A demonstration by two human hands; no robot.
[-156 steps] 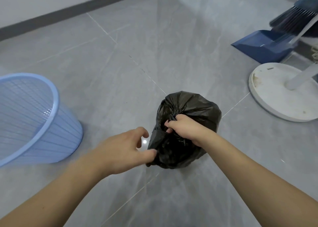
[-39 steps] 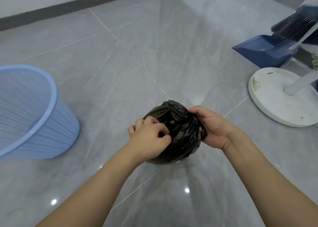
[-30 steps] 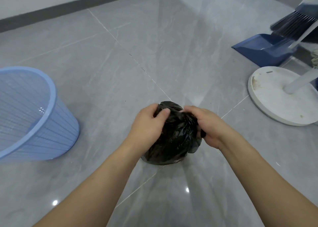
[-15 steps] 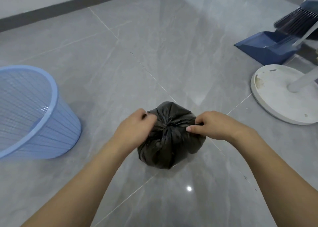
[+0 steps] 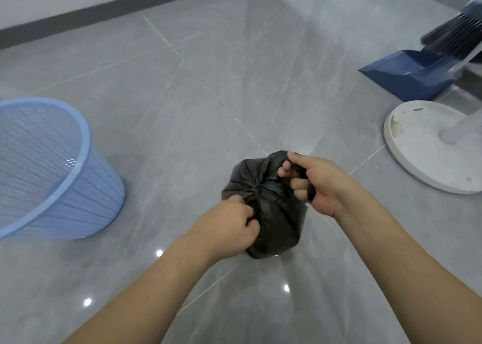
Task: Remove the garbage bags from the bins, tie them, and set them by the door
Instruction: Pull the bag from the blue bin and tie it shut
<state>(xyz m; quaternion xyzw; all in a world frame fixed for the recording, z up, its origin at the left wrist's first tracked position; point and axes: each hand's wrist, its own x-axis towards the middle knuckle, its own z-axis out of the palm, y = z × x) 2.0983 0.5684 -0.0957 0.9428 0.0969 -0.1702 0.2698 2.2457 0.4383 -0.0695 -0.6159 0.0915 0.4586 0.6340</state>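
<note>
A small black garbage bag [image 5: 273, 218] sits on the grey tiled floor in front of me, its top gathered into a bunched knot at the centre. My left hand [image 5: 229, 229] grips one end of the bag's gathered plastic at the near left side. My right hand [image 5: 313, 184] holds the other end at the far right, fingers curled round a strip of black plastic. An empty light blue mesh bin [image 5: 49, 171] stands on the floor to the left, apart from the bag.
A white round fan base [image 5: 422, 145] with its pole lies at the right. Behind it stand a dark blue dustpan [image 5: 407, 75] and a broom [image 5: 453, 33]. A dark skirting board [image 5: 78, 17] runs along the far wall. Open floor stretches between the bin and bag.
Half a second ago the hands pulled the bag's ends apart sideways. Now my left hand has come nearer and lower, my right hand has turned and risen at the far side.
</note>
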